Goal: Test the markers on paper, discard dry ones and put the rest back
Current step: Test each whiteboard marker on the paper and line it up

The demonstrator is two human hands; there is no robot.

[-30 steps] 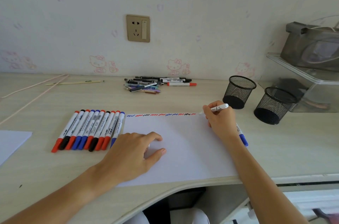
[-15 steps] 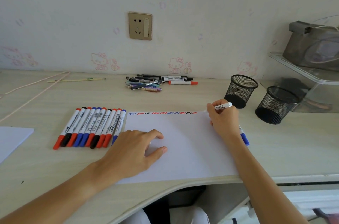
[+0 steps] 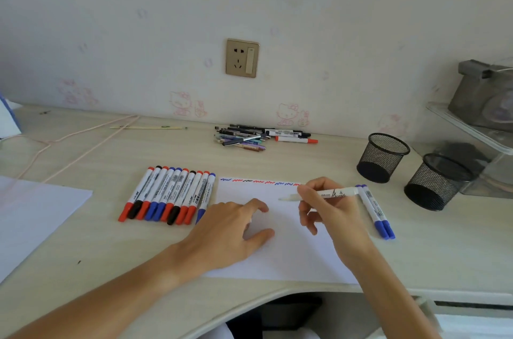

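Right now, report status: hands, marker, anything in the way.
Left hand flat on paper. Right hand grips uncapped marker, tip above sheet. Two blue-capped markers lie beside right hand.

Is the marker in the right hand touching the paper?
No: the right hand holds the marker roughly level, lifted above the paper, its tip clear of the sheet.

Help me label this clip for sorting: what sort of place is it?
Probably a home desk, maybe in a child's room: cartoon cat stickers on the wall, a wall socket, and mesh pen cups beside a loose pile of pens.
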